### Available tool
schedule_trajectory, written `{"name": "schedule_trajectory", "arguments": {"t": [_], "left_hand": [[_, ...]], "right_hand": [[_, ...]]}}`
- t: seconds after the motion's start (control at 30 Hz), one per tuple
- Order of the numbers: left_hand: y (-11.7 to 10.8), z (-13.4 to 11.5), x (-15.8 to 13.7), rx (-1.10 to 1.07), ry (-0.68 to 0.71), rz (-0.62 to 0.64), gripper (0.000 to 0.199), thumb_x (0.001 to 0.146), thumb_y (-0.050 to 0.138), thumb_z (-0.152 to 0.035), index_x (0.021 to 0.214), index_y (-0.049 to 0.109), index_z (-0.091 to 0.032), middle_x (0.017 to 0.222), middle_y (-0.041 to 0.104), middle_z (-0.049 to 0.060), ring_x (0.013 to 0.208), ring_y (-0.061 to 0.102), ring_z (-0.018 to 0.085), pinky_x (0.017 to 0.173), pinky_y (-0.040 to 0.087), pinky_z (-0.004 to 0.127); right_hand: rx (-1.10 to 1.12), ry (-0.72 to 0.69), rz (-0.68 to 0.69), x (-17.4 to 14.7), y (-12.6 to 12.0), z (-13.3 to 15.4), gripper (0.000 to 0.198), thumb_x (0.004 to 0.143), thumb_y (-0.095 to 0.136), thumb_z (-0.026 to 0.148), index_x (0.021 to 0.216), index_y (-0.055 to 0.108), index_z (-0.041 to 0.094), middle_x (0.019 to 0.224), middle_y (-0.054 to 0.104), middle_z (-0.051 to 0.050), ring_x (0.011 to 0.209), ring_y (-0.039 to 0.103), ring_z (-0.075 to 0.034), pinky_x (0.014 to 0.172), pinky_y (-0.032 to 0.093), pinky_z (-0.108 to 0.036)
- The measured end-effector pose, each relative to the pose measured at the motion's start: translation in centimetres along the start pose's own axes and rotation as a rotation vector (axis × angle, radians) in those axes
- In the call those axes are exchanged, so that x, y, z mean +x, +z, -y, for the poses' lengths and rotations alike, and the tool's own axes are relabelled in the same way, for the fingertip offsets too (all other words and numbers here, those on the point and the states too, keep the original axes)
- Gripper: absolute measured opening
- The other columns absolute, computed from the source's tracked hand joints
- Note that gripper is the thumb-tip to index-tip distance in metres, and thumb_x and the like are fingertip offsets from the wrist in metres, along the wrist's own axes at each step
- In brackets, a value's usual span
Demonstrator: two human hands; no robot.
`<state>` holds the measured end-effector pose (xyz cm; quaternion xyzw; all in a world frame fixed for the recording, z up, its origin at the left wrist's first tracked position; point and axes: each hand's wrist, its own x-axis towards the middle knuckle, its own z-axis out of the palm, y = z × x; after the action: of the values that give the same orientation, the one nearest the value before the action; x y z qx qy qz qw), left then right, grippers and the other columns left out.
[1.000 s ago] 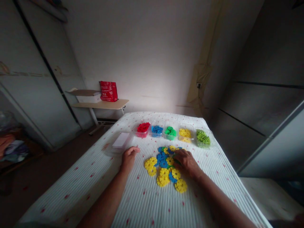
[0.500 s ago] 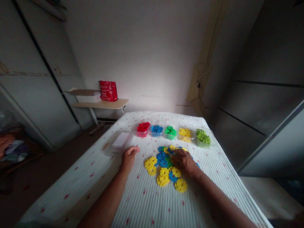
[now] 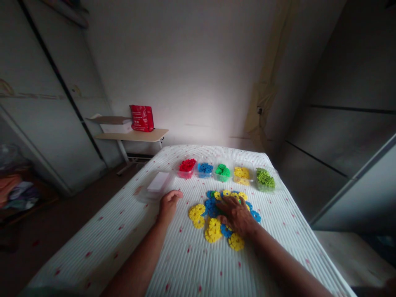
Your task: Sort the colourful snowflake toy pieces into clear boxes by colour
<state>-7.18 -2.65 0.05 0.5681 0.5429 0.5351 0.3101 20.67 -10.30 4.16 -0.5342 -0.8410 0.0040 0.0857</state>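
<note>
My right hand (image 3: 236, 212) lies over a loose pile of flower-shaped plastic discs, its fingers stretched out and apart. Blue discs (image 3: 211, 207) are beside its fingertips, and yellow discs (image 3: 213, 231) lie nearer me, by the thumb. Part of the pile is hidden under the palm. To the left, my left hand (image 3: 169, 202) rests above the cloth with its fingers curled in; whatever they hold, if anything, is hidden. A small group of yellow discs (image 3: 196, 213) lies between the two hands.
Clear tubs line the back: red pieces (image 3: 187, 165), blue pieces (image 3: 205, 169), green pieces (image 3: 222, 171), yellow pieces (image 3: 241, 173) and light green pieces (image 3: 265, 178). A clear plastic lid with a white card (image 3: 159, 182) lies left. Behind stands a side table (image 3: 145, 135) with a red bag (image 3: 142, 118).
My right hand has come slightly nearer me and its fingers have spread over the pile. Green discs seen before are now covered by it. My left hand has stayed nearly still.
</note>
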Motion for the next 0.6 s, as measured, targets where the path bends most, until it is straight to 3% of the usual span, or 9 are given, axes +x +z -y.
{"name": "schedule_trajectory", "arguments": {"t": [0.2,0.3,0.43,0.6], "left_hand": [[-0.1,0.0,0.0,0.004,0.013,0.016,0.020,0.069,0.047,-0.029,0.069,0.063,-0.017,0.071,0.067,0.003,0.074,0.061,0.019,0.069,0.047,0.030],[-0.1,0.0,0.0,0.010,0.018,0.013,0.020,0.069,0.046,-0.028,0.069,0.063,-0.017,0.070,0.067,0.003,0.073,0.061,0.019,0.070,0.048,0.030],[-0.1,-0.1,0.0,0.025,0.029,0.019,0.019,0.068,0.046,-0.028,0.068,0.063,-0.018,0.070,0.067,0.003,0.073,0.061,0.020,0.072,0.048,0.031],[0.3,-0.4,-0.2,0.069,0.048,0.065,0.019,0.069,0.046,-0.027,0.068,0.063,-0.018,0.069,0.067,0.003,0.073,0.062,0.019,0.074,0.048,0.031]], "right_hand": [[0.023,-0.012,0.008,-0.1,-0.3,0.2,0.046,0.087,0.043,0.051,0.126,0.053,0.031,0.135,0.049,-0.012,0.124,0.040,-0.033,0.100,0.021,-0.059],[0.078,-0.049,-0.023,-0.1,-0.9,0.1,0.041,0.090,0.040,0.047,0.122,0.057,0.028,0.126,0.057,-0.010,0.116,0.048,-0.029,0.100,0.024,-0.055],[0.132,-0.027,-0.179,0.0,-1.7,-1.4,0.039,0.092,0.036,0.042,0.115,0.061,0.023,0.114,0.065,-0.010,0.106,0.056,-0.024,0.096,0.033,-0.046],[0.283,0.137,-0.394,-0.4,-1.2,-5.6,0.044,0.093,0.032,0.044,0.099,0.068,0.020,0.096,0.070,-0.010,0.092,0.063,-0.023,0.085,0.046,-0.039]]}}
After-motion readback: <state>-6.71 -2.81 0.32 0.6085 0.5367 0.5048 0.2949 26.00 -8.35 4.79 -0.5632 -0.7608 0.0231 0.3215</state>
